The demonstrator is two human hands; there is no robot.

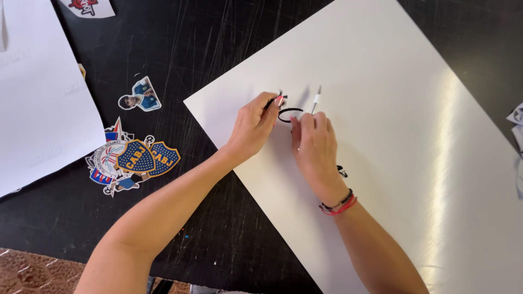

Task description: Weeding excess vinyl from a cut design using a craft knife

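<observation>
White board (414,163) is lying tilted across the black table (218,228), and both hands are working near its upper middle. Left hand (251,126) is pinching a small dark scrap (281,100) between its fingertips, right at the end of a thin black curved strip (290,114) that is lying on the board. Right hand (315,148) is gripping a slim craft knife (315,101) (only its pale upper end is showing above the knuckles), and it is resting on the board just beside the strip. A red and black bracelet (339,206) is sitting on the right wrist. Off to the left, well apart from the board, several cut-out stickers (133,160) are lying on the table beside a white sheet (38,103).
</observation>
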